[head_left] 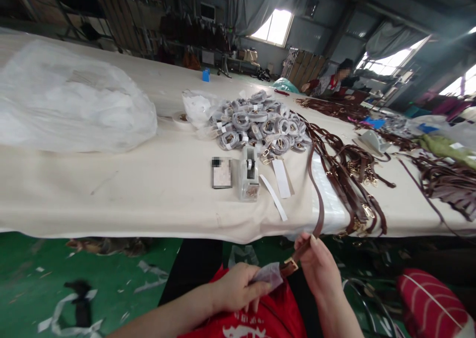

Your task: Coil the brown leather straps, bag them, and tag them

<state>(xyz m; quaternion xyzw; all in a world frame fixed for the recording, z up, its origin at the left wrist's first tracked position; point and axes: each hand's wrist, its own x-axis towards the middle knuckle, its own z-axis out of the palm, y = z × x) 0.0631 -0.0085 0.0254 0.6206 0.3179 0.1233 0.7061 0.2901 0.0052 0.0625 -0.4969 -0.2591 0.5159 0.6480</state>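
Over my lap, my left hand (241,286) pinches a translucent plastic wrap (270,275) around the end of a brown leather strap. A gold buckle (289,265) shows just beyond the wrap. My right hand (318,263) grips the same brown strap (319,211) between thumb and fingers, right of the buckle. From there the strap runs up over the table edge toward a bundle of brown straps (345,184). A tape dispenser (249,176) stands on the table, with white paper strips (281,179) to its right.
Coiled, wrapped straps (260,119) are piled at the middle of the table (167,189). A large plastic bag (74,100) lies at left. A dark-edged card (222,173) is beside the dispenser. Another person (329,85) is at the far right. A red striped cushion (431,298) is at lower right.
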